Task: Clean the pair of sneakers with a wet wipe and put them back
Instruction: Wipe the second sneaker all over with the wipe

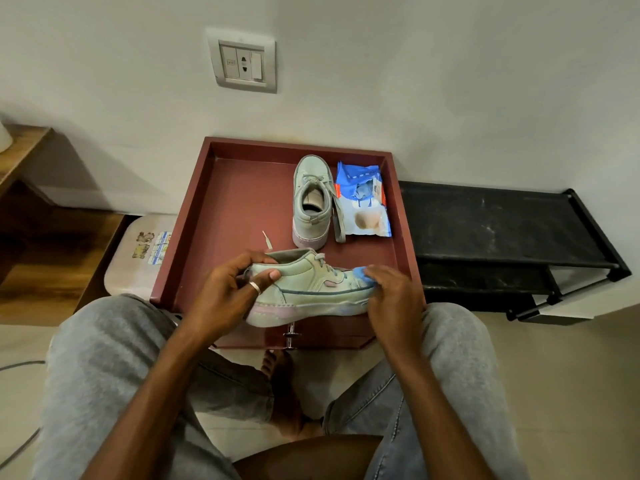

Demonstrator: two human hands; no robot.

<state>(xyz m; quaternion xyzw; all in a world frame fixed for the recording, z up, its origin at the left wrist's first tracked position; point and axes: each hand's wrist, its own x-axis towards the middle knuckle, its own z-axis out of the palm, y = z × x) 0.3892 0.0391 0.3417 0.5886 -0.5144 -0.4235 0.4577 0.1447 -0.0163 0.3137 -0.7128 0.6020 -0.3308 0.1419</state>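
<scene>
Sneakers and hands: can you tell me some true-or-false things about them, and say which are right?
1. The left hand holds the heel end of a sneaker. True.
2. The right hand holds nothing. False: it holds a blue wipe against the sneaker's toe.
3. The other sneaker stands in the red tray. True.
4. The wipes packet lies on the floor. False: it lies in the red tray, right beside the other sneaker.

Maroon tray [221, 202] with sneaker [309, 221], wipes pack [363, 216]
</scene>
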